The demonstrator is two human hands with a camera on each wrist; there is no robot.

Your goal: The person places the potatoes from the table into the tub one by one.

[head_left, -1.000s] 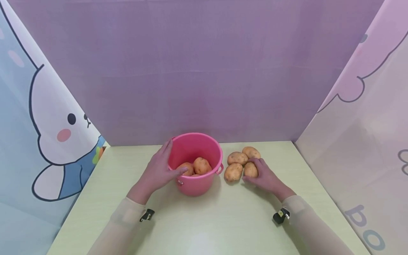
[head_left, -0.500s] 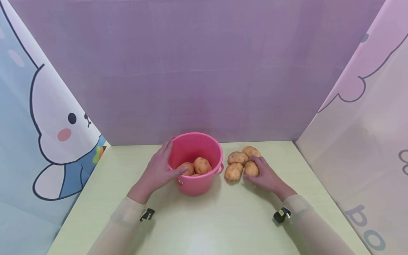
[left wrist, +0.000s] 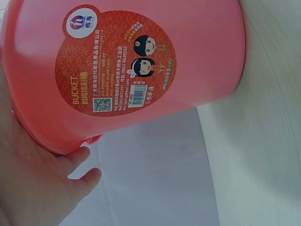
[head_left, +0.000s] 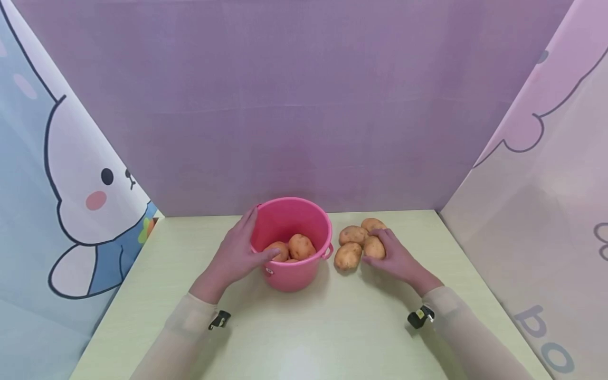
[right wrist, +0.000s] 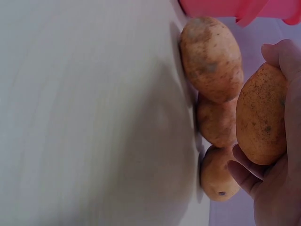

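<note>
In the head view a pink bucket [head_left: 292,277] stands upright, with several potatoes inside, one of them a large round potato [head_left: 301,247]. My left hand [head_left: 237,254] holds the bucket's left side at the rim, its thumb lying over the near edge. To the right of the bucket, my right hand [head_left: 398,264] grips a brown potato [right wrist: 261,115] between thumb and fingers. The right wrist view shows this potato raised off the table. Three other potatoes lie close by: a near one [head_left: 348,256], a middle one [head_left: 353,235] and a far one [head_left: 373,225].
A pale wood-grain table [head_left: 304,338] carries everything. Behind it rises a purple cloth backdrop [head_left: 304,105], close to the bucket. Printed panels flank both sides, the left with a cartoon rabbit [head_left: 90,211]. The bucket's small side lug [head_left: 328,252] points toward the potatoes.
My right hand has taken hold of the potato and raised it slightly. The left hand and the bucket have stayed where they were.
</note>
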